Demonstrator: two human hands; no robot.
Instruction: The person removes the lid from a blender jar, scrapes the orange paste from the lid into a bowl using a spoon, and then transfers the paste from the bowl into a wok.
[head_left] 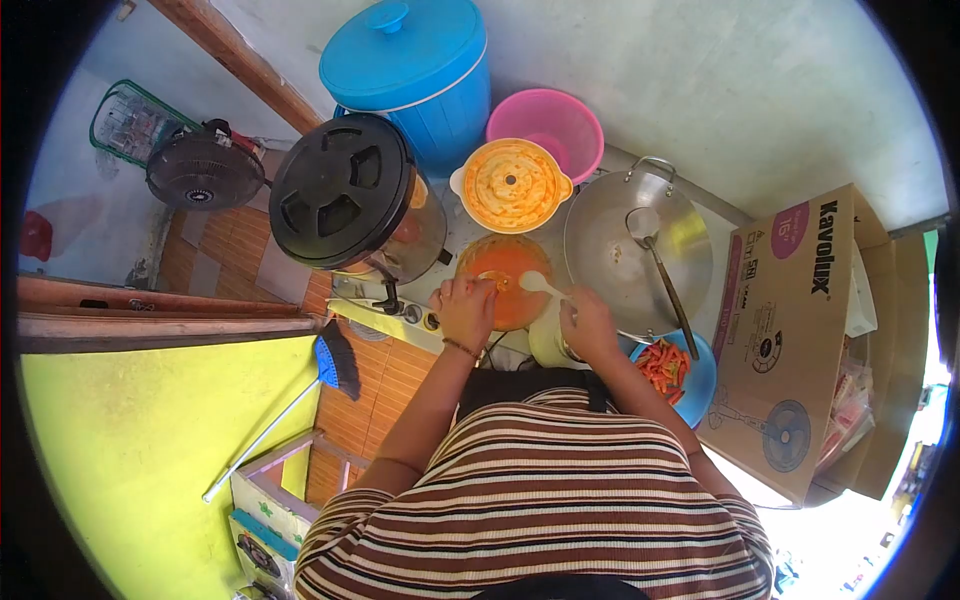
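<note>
A white spoon (535,282) is held in my right hand (590,325), its bowl end over the orange liquid. Under both hands is a round container of orange liquid (510,250). My left hand (467,310) is at the container's near left edge, fingers curled together; what they pinch, if anything, I cannot make out. A small pale piece (497,280) shows by those fingertips. Just behind stands a yellow bowl with a ridged centre (512,185), coated in orange pulp. Beside my right wrist, a pale green pot-like thing (548,340) is partly hidden.
A large wok (610,270) with a ladle (665,280) is on the right, near a blue bowl (705,370) of red chillies. A black-lidded dispenser (340,190), blue lidded bucket (440,120) and pink basin (575,120) stand behind. A cardboard box (790,330) is far right.
</note>
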